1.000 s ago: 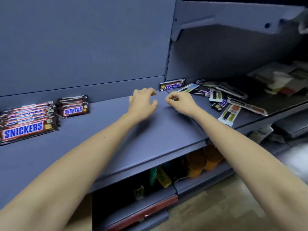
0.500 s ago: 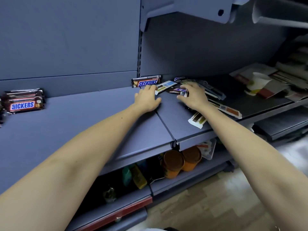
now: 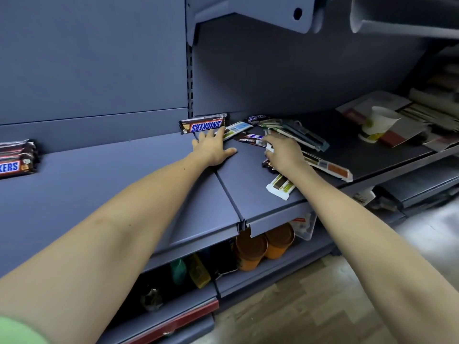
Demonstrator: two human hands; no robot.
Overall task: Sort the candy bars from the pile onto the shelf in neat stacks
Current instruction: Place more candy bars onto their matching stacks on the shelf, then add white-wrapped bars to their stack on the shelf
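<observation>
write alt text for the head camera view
Two bare arms reach onto a blue-grey shelf: the left hand lies flat, the right hand picks at a loose pile of candy bars. A Snickers stack sits far left.

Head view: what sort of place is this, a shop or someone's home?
Probably a shop aisle, perhaps a mock-up. Blue metal shelving with a slotted upright, a Snickers stack faced forward, a loose pile of bars, and more goods on the lower shelf.

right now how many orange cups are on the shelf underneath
2. One orange cup sits below the seam in the upper shelf; the second orange cup stands right beside it, touching. More may be hidden behind.
</observation>
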